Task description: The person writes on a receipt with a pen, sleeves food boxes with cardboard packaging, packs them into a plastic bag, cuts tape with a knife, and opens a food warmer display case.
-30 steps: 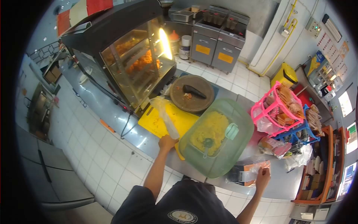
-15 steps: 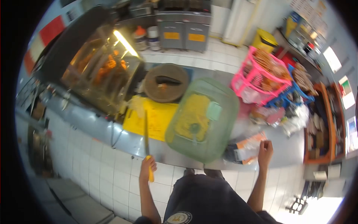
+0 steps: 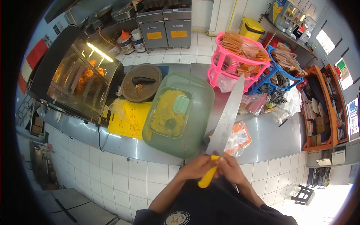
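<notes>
A large kitchen knife [image 3: 228, 118] with a yellow handle points up and away in front of my body. My left hand [image 3: 195, 167] is closed around the handle. My right hand [image 3: 231, 169] is closed against the knife where handle and blade meet; its fingertips are partly hidden. Beyond the blade lies a clear packet with orange edges [image 3: 240, 138], partly covered by the knife. To the left stands a green translucent tub [image 3: 200, 99], with a lidded container of yellow food [image 3: 168, 112] seen in it.
A yellow cutting board [image 3: 129, 118] with crumbs lies left of the tub. Behind it is a round chopping block [image 3: 131, 90] bearing a dark-handled tool. A lit food warmer [image 3: 78, 78] stands at far left. Pink [image 3: 240, 67] and blue baskets [image 3: 283, 80] hold packets at the right.
The knife and my left hand have moved right, to the front of my body. My right hand has come left from beside the packet to meet the knife. The view has shifted.
</notes>
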A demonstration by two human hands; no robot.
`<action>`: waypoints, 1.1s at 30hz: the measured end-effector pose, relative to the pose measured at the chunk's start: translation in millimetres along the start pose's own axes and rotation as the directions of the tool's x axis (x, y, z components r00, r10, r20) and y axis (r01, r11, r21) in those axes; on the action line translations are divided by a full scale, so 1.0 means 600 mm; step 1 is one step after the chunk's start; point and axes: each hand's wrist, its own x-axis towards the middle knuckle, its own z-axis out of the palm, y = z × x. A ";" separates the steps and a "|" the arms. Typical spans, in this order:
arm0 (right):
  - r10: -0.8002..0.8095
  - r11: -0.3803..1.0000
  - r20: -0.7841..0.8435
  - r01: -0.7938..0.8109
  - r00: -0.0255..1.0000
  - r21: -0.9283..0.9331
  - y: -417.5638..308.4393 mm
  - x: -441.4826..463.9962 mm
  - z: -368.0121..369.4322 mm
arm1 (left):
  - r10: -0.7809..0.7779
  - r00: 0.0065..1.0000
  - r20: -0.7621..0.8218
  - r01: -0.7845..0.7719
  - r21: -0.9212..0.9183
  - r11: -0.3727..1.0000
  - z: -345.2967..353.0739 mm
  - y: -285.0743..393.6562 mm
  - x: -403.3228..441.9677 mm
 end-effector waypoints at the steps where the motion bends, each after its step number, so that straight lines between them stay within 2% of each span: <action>1: 0.039 0.999 -0.029 -0.038 0.999 0.021 0.014 -0.016 -0.037 | 0.046 0.998 -0.042 -0.047 -0.014 0.999 0.031 -0.007 0.023; 2: -0.008 0.996 0.072 0.002 0.997 0.084 0.026 -0.024 -0.079 | 0.089 0.992 -0.084 -0.091 -0.021 0.996 0.061 -0.015 0.047; 3: -0.048 0.985 -0.005 0.048 0.999 0.164 0.036 -0.034 -0.098 | 0.148 0.980 -0.130 -0.151 -0.011 0.988 0.082 -0.016 0.075; 5: -0.104 0.939 -0.166 0.151 0.981 0.308 0.033 -0.060 -0.123 | 0.220 0.943 -0.249 -0.190 0.141 0.972 0.123 -0.012 0.123; 6: -0.158 0.960 -0.109 0.178 0.981 0.216 0.032 -0.066 -0.147 | 0.248 0.916 -0.315 -0.188 0.208 0.960 0.142 -0.014 0.147; 7: -0.153 0.968 -0.101 0.170 0.983 0.185 0.036 -0.070 -0.169 | 0.274 0.883 -0.380 -0.179 0.266 0.947 0.161 -0.018 0.166; 9: -0.133 0.982 -0.082 0.142 0.988 0.125 0.048 -0.082 -0.205 | 0.437 0.788 -0.434 -0.182 0.514 0.838 0.185 -0.020 0.196; 11: 0.031 0.992 0.132 -0.047 0.991 0.115 0.029 -0.095 -0.256 | 0.600 0.678 -0.424 -0.130 0.735 0.666 0.197 -0.017 0.219; 12: 0.105 0.987 0.233 -0.130 0.967 0.091 0.019 -0.097 -0.277 | 0.489 0.747 -0.449 -0.049 0.697 0.715 0.205 -0.030 0.224; 14: 0.086 0.996 0.117 -0.084 0.989 -0.023 0.012 -0.096 -0.296 | 0.157 0.880 -0.448 0.252 0.722 0.644 0.225 0.038 0.201; 15: 0.069 0.995 0.059 -0.064 0.996 -0.082 0.010 -0.095 -0.304 | -0.024 0.891 -0.453 0.386 0.729 0.566 0.228 0.061 0.186; 18: -0.108 0.994 -0.089 0.109 0.990 0.000 0.023 -0.093 -0.325 | -0.153 0.769 -0.620 0.563 0.545 0.621 0.217 0.048 0.143; 21: -0.133 0.985 -0.155 0.148 0.979 0.089 0.009 -0.060 -0.333 | 0.191 0.550 -0.813 0.595 0.542 0.593 0.186 0.023 0.153; 23: -0.143 0.990 -0.107 0.144 0.984 0.000 0.003 -0.037 -0.352 | 0.618 0.352 -0.702 0.498 0.700 0.512 0.153 0.015 0.202; 25: -0.086 0.996 -0.053 0.084 0.995 -0.043 -0.011 -0.025 -0.362 | 0.754 0.272 -0.598 0.456 0.770 0.446 0.135 -0.016 0.221; 27: -0.068 0.996 -0.015 0.067 0.998 -0.056 -0.017 -0.019 -0.361 | 0.694 0.375 -0.614 0.423 0.780 0.462 0.130 -0.050 0.225; 30: 0.039 0.996 0.052 -0.034 0.998 -0.087 -0.003 -0.023 -0.354 | 0.622 0.369 -0.690 0.444 0.719 0.534 0.159 -0.079 0.211; 32: 0.197 0.972 0.098 -0.181 0.975 -0.153 0.000 -0.030 -0.347 | 0.611 0.333 -0.718 0.405 0.694 0.595 0.177 -0.099 0.215; 33: 0.212 0.965 0.110 -0.190 0.971 -0.180 0.006 -0.032 -0.342 | 0.604 0.314 -0.732 0.384 0.680 0.625 0.183 -0.107 0.220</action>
